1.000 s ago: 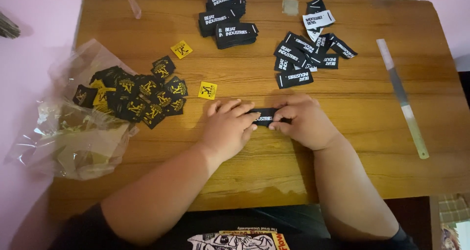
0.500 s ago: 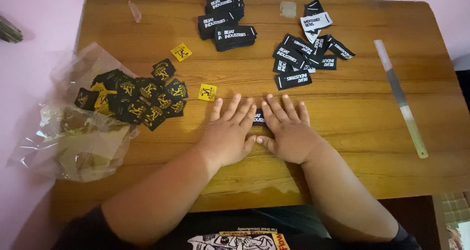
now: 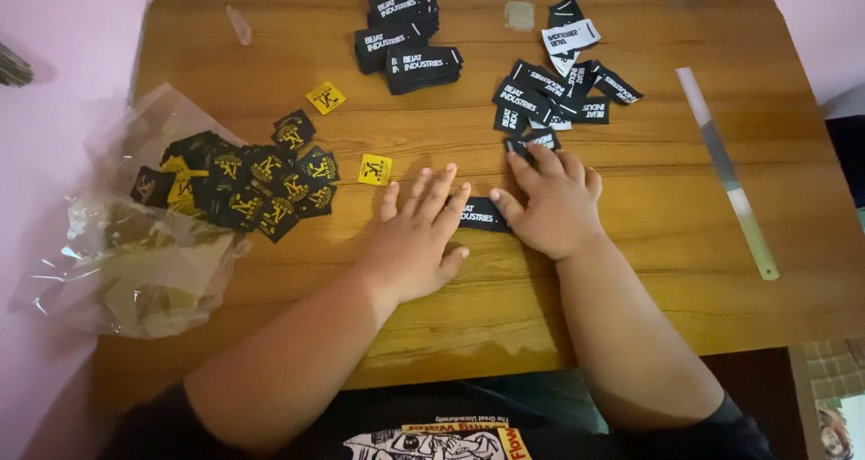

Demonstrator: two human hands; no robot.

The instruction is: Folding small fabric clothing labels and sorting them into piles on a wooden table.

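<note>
- At the bottom of the frame we see both forearms reaching up from a dark printed shirt onto the wooden table.
- Our left hand lies flat near the middle of the frame, palm down, its fingers spread and released, gripping nothing; their tips touch the left end of a black label.
- That black label lies flat on the table between the two hands, at the centre of the frame, partly hidden by them.
- Our right hand rests just right of it, thumb on the label's right end; its fingers are stretched out loosely, the foremost touching a small black label at the lower edge of a loose pile. They grasp nothing that we can see.
- To the left of centre lies a scatter of black and yellow square labels, with one yellow square just beside our left hand and another further up.
- At the lower left a crumpled clear plastic bag overlaps that scatter and hangs off the table's edge.
- Along the right side a long metal ruler lies at a slant, well apart from the hands.
- In the upper right of centre sits the loose pile of black labels, one of them white.
- At the top centre stand neat stacks of black labels.
</note>
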